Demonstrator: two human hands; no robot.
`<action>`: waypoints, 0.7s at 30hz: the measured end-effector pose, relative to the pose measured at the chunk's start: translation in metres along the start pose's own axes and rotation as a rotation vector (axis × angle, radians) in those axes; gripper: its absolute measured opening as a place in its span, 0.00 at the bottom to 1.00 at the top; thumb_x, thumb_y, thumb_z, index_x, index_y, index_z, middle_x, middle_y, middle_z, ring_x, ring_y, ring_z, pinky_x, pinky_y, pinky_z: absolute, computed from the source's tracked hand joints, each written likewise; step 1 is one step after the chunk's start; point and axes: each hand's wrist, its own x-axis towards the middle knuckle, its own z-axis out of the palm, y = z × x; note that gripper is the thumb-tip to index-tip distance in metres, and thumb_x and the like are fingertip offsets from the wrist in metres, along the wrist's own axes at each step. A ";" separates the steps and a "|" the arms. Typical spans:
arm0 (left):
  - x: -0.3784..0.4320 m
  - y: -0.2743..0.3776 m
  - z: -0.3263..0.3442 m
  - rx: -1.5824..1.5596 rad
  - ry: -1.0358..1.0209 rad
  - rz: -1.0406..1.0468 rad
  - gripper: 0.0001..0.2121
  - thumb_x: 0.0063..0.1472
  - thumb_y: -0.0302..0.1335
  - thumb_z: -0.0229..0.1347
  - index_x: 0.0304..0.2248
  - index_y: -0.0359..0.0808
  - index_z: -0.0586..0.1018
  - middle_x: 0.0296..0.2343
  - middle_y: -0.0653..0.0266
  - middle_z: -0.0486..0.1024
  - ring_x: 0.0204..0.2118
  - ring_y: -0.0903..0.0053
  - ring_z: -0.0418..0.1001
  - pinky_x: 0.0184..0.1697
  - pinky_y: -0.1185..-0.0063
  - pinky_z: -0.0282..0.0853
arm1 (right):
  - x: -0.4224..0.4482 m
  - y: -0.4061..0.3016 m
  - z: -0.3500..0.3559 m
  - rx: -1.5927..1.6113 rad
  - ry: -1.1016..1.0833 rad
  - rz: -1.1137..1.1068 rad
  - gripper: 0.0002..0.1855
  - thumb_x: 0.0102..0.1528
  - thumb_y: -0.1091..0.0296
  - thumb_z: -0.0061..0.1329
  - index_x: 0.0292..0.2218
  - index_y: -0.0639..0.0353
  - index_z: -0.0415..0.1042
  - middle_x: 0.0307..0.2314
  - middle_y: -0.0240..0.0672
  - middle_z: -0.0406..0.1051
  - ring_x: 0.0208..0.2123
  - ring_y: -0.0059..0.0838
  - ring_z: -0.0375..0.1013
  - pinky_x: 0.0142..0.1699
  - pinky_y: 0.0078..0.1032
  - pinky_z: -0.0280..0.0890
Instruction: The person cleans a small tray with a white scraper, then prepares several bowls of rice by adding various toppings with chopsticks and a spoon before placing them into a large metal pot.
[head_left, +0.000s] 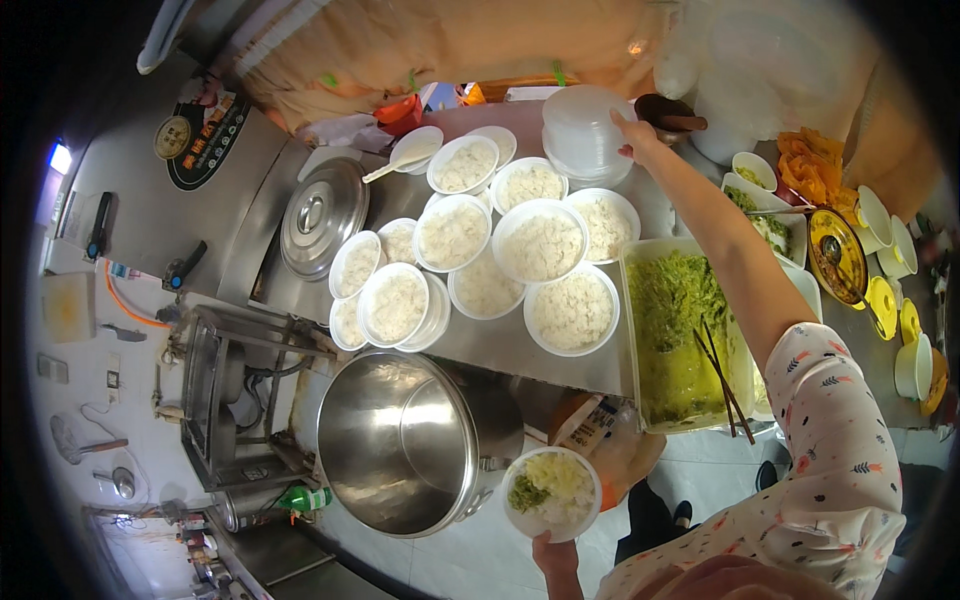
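My left hand (555, 556) holds a white plastic bowl of rice topped with shredded and chopped vegetables (553, 495), at the lower middle of the view. My right hand (636, 139) reaches across the counter and grips the edge of a stack of clear plastic lids (586, 135). Left of that stack, several round bowls of white rice (541, 241) stand on the steel counter, some resting on others. Under my right arm lies a clear tub of chopped green vegetables in liquid (675, 330), with a pair of chopsticks (721, 382) leaning in it.
A large open steel pot (397, 442) stands below the counter's near edge. A steel lid (325, 217) lies at the left, and a rice paddle (401, 161) rests on bowls at the back. At the right are a yellow bowl with a spoon (834, 255) and several white containers (913, 366).
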 end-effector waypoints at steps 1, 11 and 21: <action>0.002 -0.001 -0.003 0.002 0.021 -0.010 0.33 0.43 0.29 0.47 0.53 0.35 0.58 0.49 0.57 0.61 0.53 0.63 0.58 0.55 0.65 0.53 | -0.004 -0.003 0.005 0.009 -0.019 0.012 0.35 0.45 0.45 0.54 0.45 0.63 0.63 0.38 0.37 0.63 0.34 0.32 0.63 0.35 0.30 0.66; 0.020 -0.011 0.010 0.012 -0.036 -0.054 0.33 0.43 0.29 0.48 0.53 0.35 0.58 0.49 0.57 0.61 0.53 0.63 0.58 0.56 0.66 0.53 | 0.029 -0.012 -0.010 -0.011 -0.111 0.265 0.31 0.40 0.47 0.57 0.45 0.39 0.63 0.39 0.25 0.62 0.39 0.25 0.58 0.38 0.25 0.57; 0.026 -0.004 0.033 0.043 -0.096 -0.030 0.31 0.45 0.29 0.47 0.52 0.34 0.59 0.49 0.56 0.62 0.52 0.64 0.60 0.55 0.67 0.54 | 0.050 -0.020 0.013 0.370 -0.279 0.067 0.31 0.41 0.63 0.58 0.46 0.60 0.62 0.41 0.37 0.66 0.41 0.32 0.66 0.44 0.29 0.63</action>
